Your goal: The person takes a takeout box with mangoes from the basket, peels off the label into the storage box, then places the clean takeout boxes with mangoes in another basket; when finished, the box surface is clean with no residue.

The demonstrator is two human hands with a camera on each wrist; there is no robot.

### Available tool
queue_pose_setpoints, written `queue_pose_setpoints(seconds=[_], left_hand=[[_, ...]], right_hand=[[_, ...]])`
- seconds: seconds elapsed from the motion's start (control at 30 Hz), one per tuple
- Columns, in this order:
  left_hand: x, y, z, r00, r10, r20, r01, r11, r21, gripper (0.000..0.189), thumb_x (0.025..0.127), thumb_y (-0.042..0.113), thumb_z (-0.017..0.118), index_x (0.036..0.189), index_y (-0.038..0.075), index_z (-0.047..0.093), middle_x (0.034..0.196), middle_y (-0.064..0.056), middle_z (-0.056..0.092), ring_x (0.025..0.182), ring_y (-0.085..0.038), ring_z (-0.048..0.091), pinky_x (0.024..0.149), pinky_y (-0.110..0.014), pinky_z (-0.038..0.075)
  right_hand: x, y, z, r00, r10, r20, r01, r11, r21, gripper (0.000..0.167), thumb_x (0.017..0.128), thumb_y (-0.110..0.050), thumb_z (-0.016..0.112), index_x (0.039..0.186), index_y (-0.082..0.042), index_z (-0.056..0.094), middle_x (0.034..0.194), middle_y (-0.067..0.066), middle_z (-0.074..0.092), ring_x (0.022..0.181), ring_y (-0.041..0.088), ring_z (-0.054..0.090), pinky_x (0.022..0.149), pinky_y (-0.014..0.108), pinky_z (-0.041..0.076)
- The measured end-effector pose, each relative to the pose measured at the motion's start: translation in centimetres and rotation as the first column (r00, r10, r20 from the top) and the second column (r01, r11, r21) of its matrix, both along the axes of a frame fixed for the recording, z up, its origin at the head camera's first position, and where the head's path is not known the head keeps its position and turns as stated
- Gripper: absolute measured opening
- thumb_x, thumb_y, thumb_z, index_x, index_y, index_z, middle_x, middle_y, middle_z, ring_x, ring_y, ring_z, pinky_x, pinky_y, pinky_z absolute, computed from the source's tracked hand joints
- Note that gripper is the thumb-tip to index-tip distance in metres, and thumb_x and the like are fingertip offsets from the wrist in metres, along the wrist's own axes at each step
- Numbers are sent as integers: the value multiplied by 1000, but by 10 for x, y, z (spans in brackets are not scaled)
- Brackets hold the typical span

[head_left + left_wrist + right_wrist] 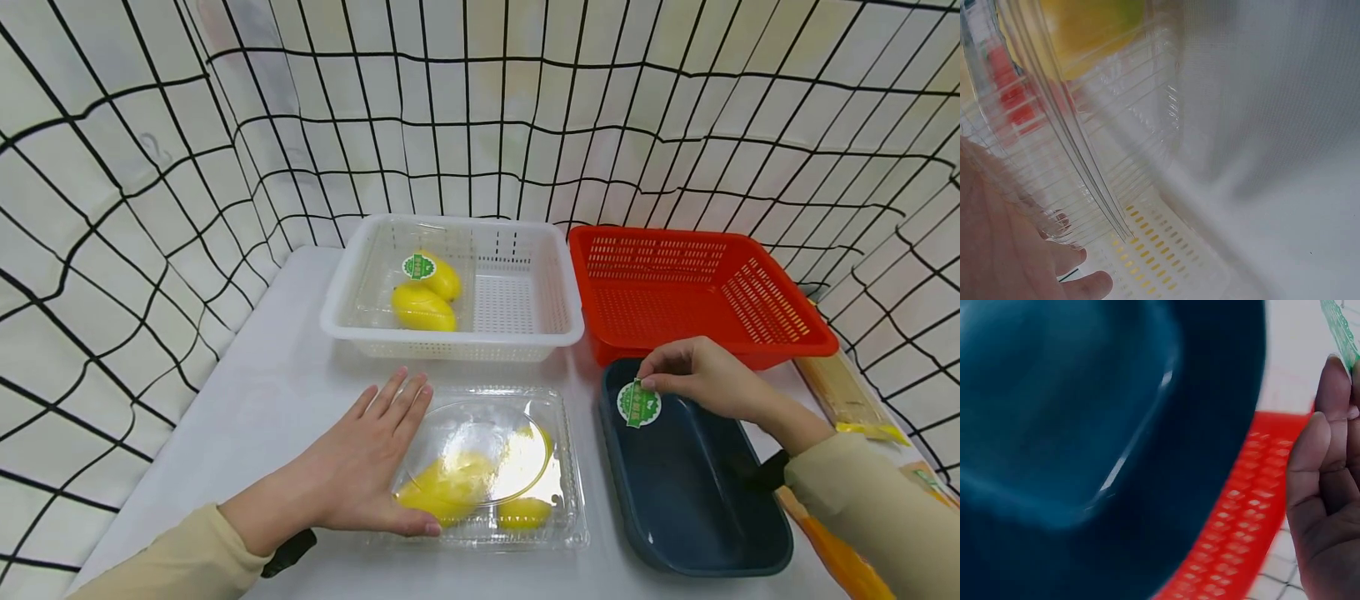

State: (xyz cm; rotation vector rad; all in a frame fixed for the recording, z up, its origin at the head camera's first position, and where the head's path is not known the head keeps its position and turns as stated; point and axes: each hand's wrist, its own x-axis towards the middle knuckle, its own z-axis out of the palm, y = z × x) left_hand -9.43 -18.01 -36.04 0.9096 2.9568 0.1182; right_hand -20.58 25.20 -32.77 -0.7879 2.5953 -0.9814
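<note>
A clear plastic clamshell box [566, 467] with several yellow mangoes [442, 492] inside lies on the white table, its lid down. Against its left side rests my left hand [360, 458], fingers spread and straight, with the thumb along the near edge; the left wrist view has the box's ribbed wall [1104, 144] beside the fingers. My right hand [705, 383] pinches a round green-and-white sticker [639, 405] between thumb and fingertips above the far end of a dark blue tray [690, 483]. In the right wrist view the sticker [1341, 328] appears edge-on at the fingertips.
Behind the box stands a white basket [450, 346] holding another clear box with two mangoes [423, 307], and a green sticker [418, 267] on it. A red basket [697, 346] sits behind the tray. Packets [847, 392] lie along the right edge. Black wire mesh [465, 125] surrounds the table.
</note>
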Motion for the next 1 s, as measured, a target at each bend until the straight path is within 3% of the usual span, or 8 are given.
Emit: queue_pose_setpoints(seconds=[0.13,0.3,0.5,0.63,0.83,1.0], left_hand=[[0,0,0,1000,2,0,-2,1000,-1,136,72,97,46,160,-5,24,169,-22,22,157,-44,17,121,-63,27],[1,1,2,1000,4,12,-4,1000,2,136,73,97,47,160,-5,23,169,-22,22,157,-44,17,121,-63,27],[0,2,0,1000,6,7,-6,1000,5,136,72,96,50,160,-5,24,169,-22,22,157,-44,16,121,-63,26],[0,1,-1,1000,4,3,-4,1000,10,137,72,98,47,160,-5,24,169,-21,21,157,-44,16,121,-63,27],[1,1,-1,1000,1,-8,-1,1000,11,136,72,98,46,160,-5,24,169,-22,22,157,-44,17,121,-62,28],[2,0,0,1000,2,-5,-2,1000,16,136,73,96,49,159,-5,24,169,-22,23,157,-45,17,121,-63,28]], right_hand=[[-4,6,-13,997,-35,63,32,998,46,12,97,-16,70,104,-8,75,90,0,74,81,13,63,80,21,57],[-9,0,-29,996,-56,73,46,989,138,11,97,-15,70,101,-6,75,89,0,73,78,13,60,72,22,55],[-15,-12,-41,998,-68,-10,69,975,211,7,94,-11,71,96,-6,75,86,0,73,75,11,58,69,28,51],[-17,-19,-49,996,-74,-42,82,967,242,6,92,-7,72,95,-4,76,88,4,76,78,14,66,70,33,56],[-15,-24,-58,991,-100,-87,119,961,250,8,89,-1,73,96,0,75,92,12,77,85,25,74,75,42,61],[-14,-25,-58,985,-113,-126,142,959,247,8,87,1,74,95,1,75,91,13,77,85,28,74,73,43,61]])
